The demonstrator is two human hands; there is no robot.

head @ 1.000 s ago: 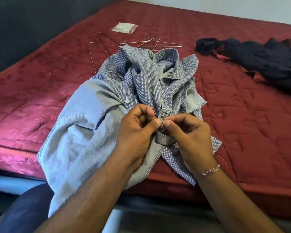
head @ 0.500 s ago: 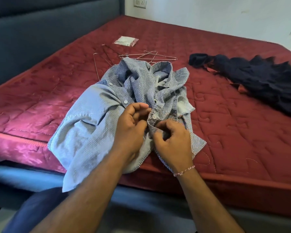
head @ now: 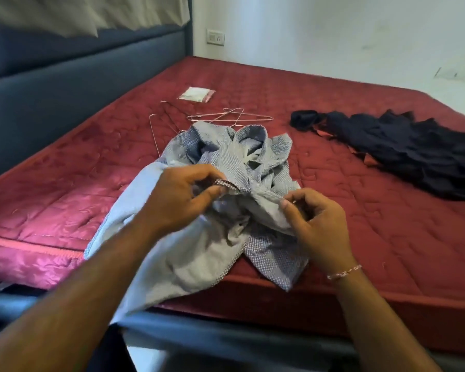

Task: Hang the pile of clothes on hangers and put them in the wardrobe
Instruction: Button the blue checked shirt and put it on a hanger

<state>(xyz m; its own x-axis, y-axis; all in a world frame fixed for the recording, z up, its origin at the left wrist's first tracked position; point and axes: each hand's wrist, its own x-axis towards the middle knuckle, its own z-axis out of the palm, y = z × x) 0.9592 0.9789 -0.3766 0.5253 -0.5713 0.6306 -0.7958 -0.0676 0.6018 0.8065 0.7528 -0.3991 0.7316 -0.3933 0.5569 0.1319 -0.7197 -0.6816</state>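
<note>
Nearest, the left hand (head: 183, 197) pinches a patterned front edge of the blue checked shirt (head: 226, 200) between thumb and curled fingers, and the right hand (head: 317, 218) grips the opposite, paler inside-out edge, a thin bracelet (head: 344, 272) on its wrist. The soft, crumpled woven shirt lies bunched between and beyond both grips, its hem hanging over the near edge of the quilted maroon mattress (head: 387, 237). Just behind its collar lie thin wire hangers (head: 231, 118), then a small clear plastic packet (head: 196, 93). Well apart to the right sprawls a dark navy garment (head: 403, 149). A padded grey-blue headboard (head: 78, 84) runs along the left.
</note>
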